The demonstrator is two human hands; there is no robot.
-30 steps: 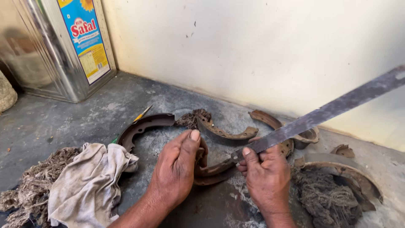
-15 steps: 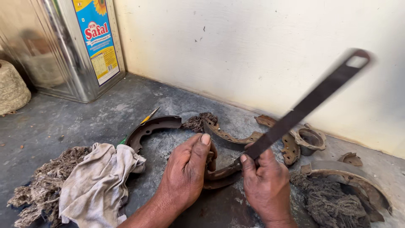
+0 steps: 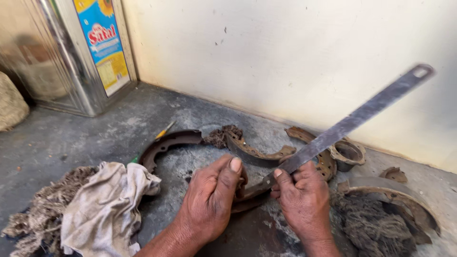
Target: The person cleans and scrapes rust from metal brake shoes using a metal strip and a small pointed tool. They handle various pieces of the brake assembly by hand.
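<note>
My left hand (image 3: 212, 197) presses down on a rusty curved brake shoe (image 3: 252, 194) lying on the grey floor, thumb stretched over its top. My right hand (image 3: 303, 196) grips a long flat metal blade (image 3: 354, 121) near its lower end. The blade slants up to the right, its lower tip against the shoe between my hands. The blade's far end has a hole and stands in front of the wall.
More brake shoes (image 3: 254, 152) (image 3: 166, 145) (image 3: 395, 190) lie about, with a rusty ring part (image 3: 348, 153). A dirty cloth (image 3: 104, 204) and cotton waste (image 3: 40, 209) lie left; dark waste (image 3: 376, 226) lies right. A tin oil can (image 3: 71, 52) stands by the wall (image 3: 285, 57). A green-yellow screwdriver (image 3: 159, 138) lies near.
The blade has swung upward from a flatter slant to a steeper one, then eased back a little. Both hands stay on the shoe. The view has shifted slightly.
</note>
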